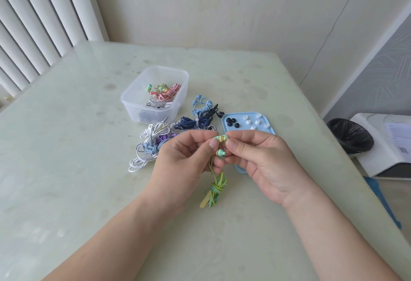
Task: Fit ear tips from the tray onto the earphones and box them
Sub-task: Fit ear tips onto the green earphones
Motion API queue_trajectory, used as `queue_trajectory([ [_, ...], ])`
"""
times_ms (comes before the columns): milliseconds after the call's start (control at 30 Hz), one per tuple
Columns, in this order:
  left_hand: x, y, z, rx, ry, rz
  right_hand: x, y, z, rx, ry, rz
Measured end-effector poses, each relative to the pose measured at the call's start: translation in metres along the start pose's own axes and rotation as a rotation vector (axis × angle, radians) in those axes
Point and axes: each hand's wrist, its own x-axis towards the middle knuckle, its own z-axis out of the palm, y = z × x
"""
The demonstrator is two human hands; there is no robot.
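- now, from the head view looking down: both hands meet just above the pale green counter [66,147], holding a mint-and-yellow pair of earphones [220,139].
- the left hand [184,158] pinches the upper earbud between thumb and forefinger. the right hand [264,158] pinches that earbud's other end the same way. whether an ear tip sits under those fingertips is hidden.
- the second earbud [220,153] dangles just below, and the knotted cable bundle [216,189] hangs under the left hand.
- handling, as a judgement: the earphones look very light, with small hard shells and a limp cable, so they are best held by the shell near the nozzle. the ear tips look tiny and soft, and would be easy to drop.
- a light blue tray [223,120] lies just behind the right hand, with black ear tips [231,122] in its left corner and white ear tips [255,122] scattered beside them.
- a clear box [133,105] farther back on the left holds a few coiled sets. a loose pile of earphones [160,138] lies between it and the hands.
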Motion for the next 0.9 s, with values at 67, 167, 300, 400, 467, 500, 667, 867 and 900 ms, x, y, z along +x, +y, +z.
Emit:
queue_trajectory([
  [67, 0.000, 0.000, 0.000, 0.018, 0.009, -0.001, -0.001, 0.001, 0.002, -0.012, 0.012, -0.022],
  [167, -0.001, -0.001, 0.000, 0.052, 0.015, 0.009, -0.002, 0.002, 0.006, -0.006, 0.036, -0.038],
  [300, -0.001, 0.000, 0.000, 0.082, 0.023, 0.020, -0.001, 0.002, 0.007, 0.006, 0.057, -0.029],
  [400, -0.001, 0.000, 0.001, 0.091, 0.032, 0.021, 0.000, 0.004, 0.006, -0.023, 0.056, -0.039],
  [467, 0.000, 0.000, 0.000, 0.112, 0.034, 0.022, -0.001, 0.005, 0.005, -0.080, 0.062, -0.078],
  [500, 0.000, 0.000, 0.000, 0.121, 0.035, 0.023, -0.001, 0.007, 0.006, -0.119, 0.066, -0.102],
  [667, -0.002, 0.001, 0.001, 0.119, 0.051, 0.031, -0.002, 0.013, 0.009, -0.235, 0.100, -0.217],
  [867, -0.001, 0.002, 0.000, 0.075, 0.066, 0.024, -0.002, 0.011, 0.012, -0.147, 0.062, -0.190],
  [900, -0.001, 0.002, 0.001, 0.067, 0.066, 0.020, -0.002, 0.012, 0.011, -0.129, 0.070, -0.182],
])
